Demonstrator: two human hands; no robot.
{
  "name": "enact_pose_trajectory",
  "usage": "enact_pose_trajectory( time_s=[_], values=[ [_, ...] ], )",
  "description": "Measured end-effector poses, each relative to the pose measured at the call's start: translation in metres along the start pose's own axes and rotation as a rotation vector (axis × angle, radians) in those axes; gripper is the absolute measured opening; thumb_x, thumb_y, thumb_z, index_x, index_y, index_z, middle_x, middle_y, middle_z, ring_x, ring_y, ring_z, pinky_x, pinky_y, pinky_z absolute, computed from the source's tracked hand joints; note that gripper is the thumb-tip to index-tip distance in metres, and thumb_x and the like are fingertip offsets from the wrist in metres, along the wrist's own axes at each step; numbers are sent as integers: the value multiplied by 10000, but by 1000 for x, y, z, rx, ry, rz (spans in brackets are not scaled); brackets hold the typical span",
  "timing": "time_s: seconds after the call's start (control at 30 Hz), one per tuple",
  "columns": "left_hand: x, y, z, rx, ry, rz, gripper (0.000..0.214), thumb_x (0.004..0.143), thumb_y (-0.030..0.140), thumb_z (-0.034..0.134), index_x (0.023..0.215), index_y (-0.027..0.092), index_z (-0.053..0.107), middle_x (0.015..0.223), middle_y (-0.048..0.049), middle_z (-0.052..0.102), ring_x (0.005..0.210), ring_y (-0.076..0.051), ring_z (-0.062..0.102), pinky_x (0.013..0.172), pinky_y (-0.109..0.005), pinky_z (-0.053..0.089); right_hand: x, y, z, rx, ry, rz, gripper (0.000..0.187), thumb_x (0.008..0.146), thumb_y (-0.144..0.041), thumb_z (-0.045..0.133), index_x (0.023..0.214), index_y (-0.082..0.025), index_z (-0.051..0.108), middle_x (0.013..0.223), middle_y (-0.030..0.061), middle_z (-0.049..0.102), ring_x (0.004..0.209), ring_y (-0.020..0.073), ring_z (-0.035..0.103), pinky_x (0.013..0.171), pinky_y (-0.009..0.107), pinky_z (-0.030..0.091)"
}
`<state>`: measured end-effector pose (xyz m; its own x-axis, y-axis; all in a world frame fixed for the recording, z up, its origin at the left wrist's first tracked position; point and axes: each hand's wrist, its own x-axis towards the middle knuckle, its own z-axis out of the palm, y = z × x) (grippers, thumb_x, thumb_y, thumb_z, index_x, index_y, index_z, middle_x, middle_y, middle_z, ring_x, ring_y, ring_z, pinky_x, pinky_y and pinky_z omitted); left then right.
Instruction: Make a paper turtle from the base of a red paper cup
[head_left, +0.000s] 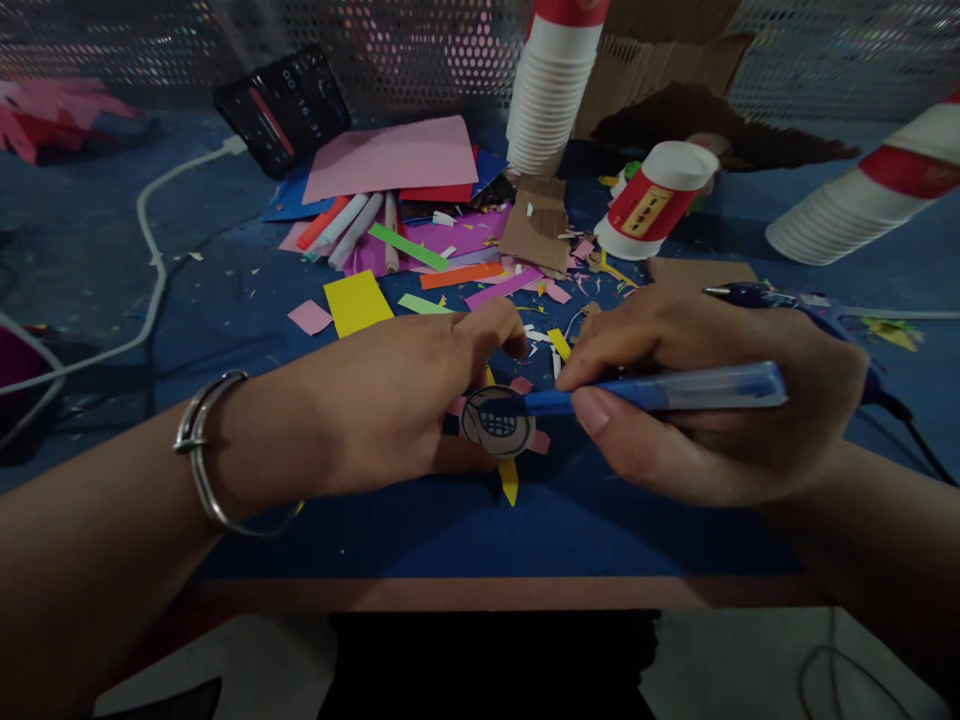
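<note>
While the left hand presses flat on the blue table, its fingers curled down beside a small round paper disc, the right hand is closed around a blue pen, gripping it between thumb and fingers. The pen's tip rests on the disc, which bears a dark cross-hatched drawing; no lettering on it can be made out. Pink and yellow paper petals stick out from under the disc's edge, and the whole piece lies near the front edge of the table, between the two hands. A metal bracelet circles the left wrist.

Farther back, coloured paper scraps are strewn about, with a pink sheet and a yellow piece among them. A paper cup lies on its side; its red band carries a yellow label, but the print is too blurred to read. Stacks of white cups stand and lie nearby. A dark device at the back shows pale characters, also unreadable. A white cable runs along the left.
</note>
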<state>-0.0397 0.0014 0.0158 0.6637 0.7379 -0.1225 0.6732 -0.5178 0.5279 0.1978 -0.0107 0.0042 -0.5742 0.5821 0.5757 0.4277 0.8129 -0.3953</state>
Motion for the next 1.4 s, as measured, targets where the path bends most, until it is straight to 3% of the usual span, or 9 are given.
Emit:
enact_pose_trajectory(
  time_s=[0.33, 0.63, 0.97, 1.4],
  values=[
    [1, -1, 3, -17, 0, -22, 593, 888, 487, 792, 1358, 201, 572, 1083, -86, 773, 950, -298, 747, 775, -368, 500, 1, 14, -2, -70, 129, -158, 148, 867, -96, 624, 854, -243, 632, 680, -74, 667, 510, 77, 590, 455, 231, 430],
    [1, 1, 1, -6, -3, -26, 562, 896, 514, 779, 1327, 220, 571, 1093, -77, 783, 937, -279, 747, 760, -349, 492, 2, 11, -3, -170, 93, -219, 173, 883, -80, 634, 854, -249, 616, 692, -60, 702, 542, 101, 635, 502, 252, 513],
    [0, -2, 2, 4, 3, -18, 533, 896, 520, 772, 1294, 235, 561, 1092, -70, 780, 971, -280, 749, 757, -344, 487, 2, 12, -5, -100, 76, -202, 152, 803, -84, 669, 822, -231, 636, 682, -73, 695, 485, 87, 613, 441, 246, 468],
    [0, -3, 4, -9, 17, -1, 528, 878, 481, 801, 1291, 228, 590, 1110, -85, 782, 963, -299, 745, 746, -372, 506, 0, 9, -7, -171, 52, -112, 104, 874, -170, 589, 814, -255, 591, 629, -86, 644, 458, 84, 570, 417, 260, 419]
  ],
)
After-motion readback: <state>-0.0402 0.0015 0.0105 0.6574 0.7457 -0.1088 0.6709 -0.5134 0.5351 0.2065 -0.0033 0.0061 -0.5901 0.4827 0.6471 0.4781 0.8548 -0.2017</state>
